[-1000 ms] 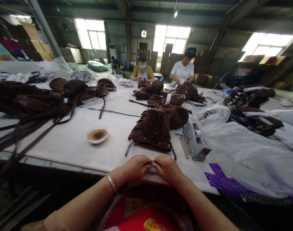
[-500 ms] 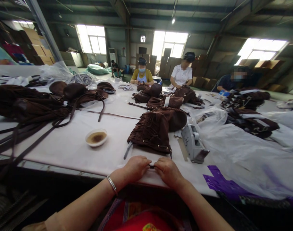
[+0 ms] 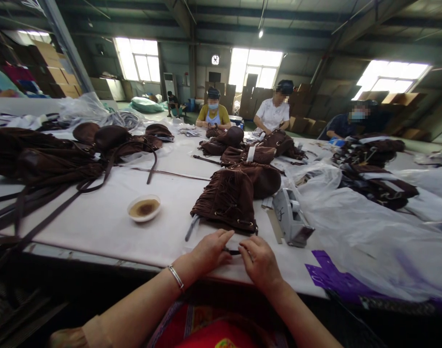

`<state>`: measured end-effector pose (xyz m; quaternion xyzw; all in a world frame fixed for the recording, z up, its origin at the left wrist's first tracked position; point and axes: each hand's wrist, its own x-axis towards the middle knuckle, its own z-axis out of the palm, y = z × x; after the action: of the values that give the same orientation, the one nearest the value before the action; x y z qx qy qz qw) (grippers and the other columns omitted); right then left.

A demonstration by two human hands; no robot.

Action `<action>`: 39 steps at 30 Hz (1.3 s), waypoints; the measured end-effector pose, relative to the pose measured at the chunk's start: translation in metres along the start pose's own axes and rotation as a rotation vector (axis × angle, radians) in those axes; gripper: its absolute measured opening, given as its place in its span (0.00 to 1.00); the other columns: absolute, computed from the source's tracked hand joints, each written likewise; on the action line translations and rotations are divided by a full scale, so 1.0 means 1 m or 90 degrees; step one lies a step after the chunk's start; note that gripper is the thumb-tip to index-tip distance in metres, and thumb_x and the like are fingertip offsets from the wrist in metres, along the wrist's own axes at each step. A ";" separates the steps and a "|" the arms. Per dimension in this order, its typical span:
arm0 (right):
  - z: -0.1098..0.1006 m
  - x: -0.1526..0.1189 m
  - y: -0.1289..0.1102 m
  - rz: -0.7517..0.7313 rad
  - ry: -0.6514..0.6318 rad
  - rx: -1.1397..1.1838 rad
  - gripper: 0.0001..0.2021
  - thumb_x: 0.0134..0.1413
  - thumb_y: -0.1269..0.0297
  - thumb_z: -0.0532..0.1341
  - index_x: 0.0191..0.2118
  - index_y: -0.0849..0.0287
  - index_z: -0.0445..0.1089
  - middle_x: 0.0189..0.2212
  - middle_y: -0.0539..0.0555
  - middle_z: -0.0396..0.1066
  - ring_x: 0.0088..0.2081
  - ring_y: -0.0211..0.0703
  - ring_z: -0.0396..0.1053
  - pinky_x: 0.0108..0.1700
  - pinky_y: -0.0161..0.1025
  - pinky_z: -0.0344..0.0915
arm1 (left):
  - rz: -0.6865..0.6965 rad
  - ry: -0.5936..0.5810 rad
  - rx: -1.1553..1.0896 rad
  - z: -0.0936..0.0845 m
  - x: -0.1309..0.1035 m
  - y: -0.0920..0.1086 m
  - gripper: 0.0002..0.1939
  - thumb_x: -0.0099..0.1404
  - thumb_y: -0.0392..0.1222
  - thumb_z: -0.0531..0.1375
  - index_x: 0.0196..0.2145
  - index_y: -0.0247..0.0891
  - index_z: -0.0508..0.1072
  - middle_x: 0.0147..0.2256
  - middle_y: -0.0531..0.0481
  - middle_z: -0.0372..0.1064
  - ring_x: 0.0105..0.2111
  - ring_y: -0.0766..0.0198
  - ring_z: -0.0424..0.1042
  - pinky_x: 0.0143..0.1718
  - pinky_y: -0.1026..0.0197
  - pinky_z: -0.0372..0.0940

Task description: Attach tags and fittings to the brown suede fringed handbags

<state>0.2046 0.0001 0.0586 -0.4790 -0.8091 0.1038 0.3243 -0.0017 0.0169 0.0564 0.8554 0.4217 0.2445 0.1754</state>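
Note:
Near the table's front edge, my left hand [image 3: 213, 250] and my right hand [image 3: 259, 258] face each other. A short dark strip [image 3: 234, 252] spans the gap between them, its ends partly hidden by the fingers. My left hand is closed round one end, with its index finger stretched forward. The fingers of my right hand pinch the other end. Just beyond the hands lies a brown fringed bag [image 3: 230, 198] with metal eyelets along its near edge. A grey stick-like piece [image 3: 192, 228] pokes out at that bag's left side.
A white dish [image 3: 144, 209] of brownish matter sits left of the bag. A grey tape dispenser [image 3: 291, 217] stands on the right, beside plastic sheeting [image 3: 366, 232] and purple material [image 3: 342, 278]. More brown bags [image 3: 57, 154] with long straps lie left. Several people are across the table.
My left hand has shifted slightly right and its index finger has stretched forward. The fingers of my right hand have lifted and spread a little, and more of the dark strip shows.

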 end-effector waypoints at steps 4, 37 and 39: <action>0.001 -0.001 -0.018 0.156 -0.096 -0.022 0.09 0.62 0.66 0.57 0.34 0.58 0.74 0.33 0.56 0.75 0.36 0.47 0.72 0.39 0.38 0.61 | 0.056 0.026 0.011 0.009 0.000 0.001 0.35 0.61 0.29 0.60 0.65 0.36 0.55 0.54 0.38 0.66 0.51 0.52 0.70 0.52 0.50 0.69; 0.016 -0.021 0.030 0.094 0.226 -0.032 0.10 0.63 0.69 0.51 0.32 0.60 0.66 0.58 0.70 0.56 0.63 0.61 0.53 0.62 0.62 0.56 | -0.131 -0.181 0.240 -0.001 0.008 0.061 0.08 0.66 0.39 0.61 0.41 0.33 0.73 0.40 0.41 0.74 0.41 0.50 0.73 0.43 0.50 0.70; 0.015 -0.023 0.034 0.099 0.227 -0.005 0.10 0.64 0.69 0.51 0.32 0.60 0.65 0.58 0.70 0.57 0.62 0.60 0.55 0.61 0.62 0.57 | -0.133 -0.175 0.232 0.000 0.007 0.064 0.09 0.66 0.41 0.61 0.42 0.33 0.73 0.40 0.41 0.73 0.41 0.50 0.73 0.44 0.50 0.70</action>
<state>0.2266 0.0005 0.0209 -0.5520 -0.6996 0.0389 0.4520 0.0423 -0.0148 0.0909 0.8498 0.5172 0.0260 0.0982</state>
